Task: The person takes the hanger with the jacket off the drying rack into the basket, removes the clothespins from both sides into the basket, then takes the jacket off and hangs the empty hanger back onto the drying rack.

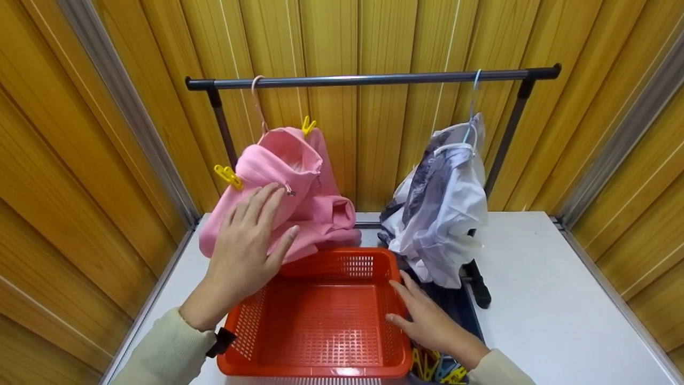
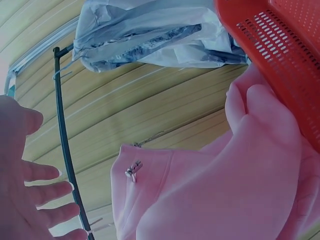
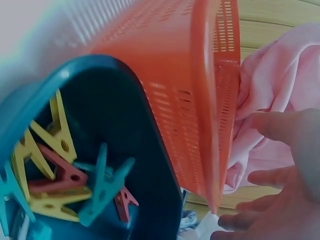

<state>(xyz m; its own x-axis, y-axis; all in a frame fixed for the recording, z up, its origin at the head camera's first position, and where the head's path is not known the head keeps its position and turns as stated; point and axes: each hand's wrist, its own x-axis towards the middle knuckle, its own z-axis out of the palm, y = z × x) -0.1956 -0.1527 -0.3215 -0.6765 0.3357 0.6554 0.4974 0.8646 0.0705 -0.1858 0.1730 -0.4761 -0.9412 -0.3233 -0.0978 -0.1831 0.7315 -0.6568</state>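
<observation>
A pink zip-up garment hangs on a pink hanger; one yellow clothespin is on its left side and another yellow clothespin near the hanger. In front of it my left hand is held with fingers extended, gripping nothing. In the left wrist view a gap shows between those fingertips and the pink cloth. Below stands a red basket, its mesh floor visible. Beside its right rim my right hand has its fingers spread and grips nothing; whether it touches the rim is hard to tell.
A dark rail spans the back. At its right, a white and grey garment hangs on a light blue hanger. Right of the basket, a dark blue bin holds several coloured clothespins. Wood-patterned walls enclose the white table.
</observation>
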